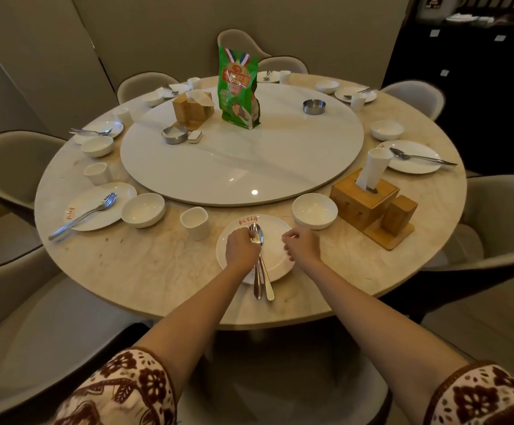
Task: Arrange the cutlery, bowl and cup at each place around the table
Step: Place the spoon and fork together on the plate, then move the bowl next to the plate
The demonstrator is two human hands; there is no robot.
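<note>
At the near place a white plate [275,256] with red lettering lies on the round table [145,265]. A spoon and fork [263,271] lie together down its middle, handles over the near rim. My left hand [242,248] grips them near the heads. My right hand [301,243] hovers over the plate's right rim with fingers loosely curled, holding nothing. A white cup [195,223] stands left of the plate and a white bowl [314,210] to its upper right.
A white turntable [249,167] carries a green bag [238,87], two ashtrays and a wooden holder. A wooden tissue box [364,199] stands right of the bowl. Other places around the rim have plates, cutlery, bowls and cups. Grey chairs ring the table.
</note>
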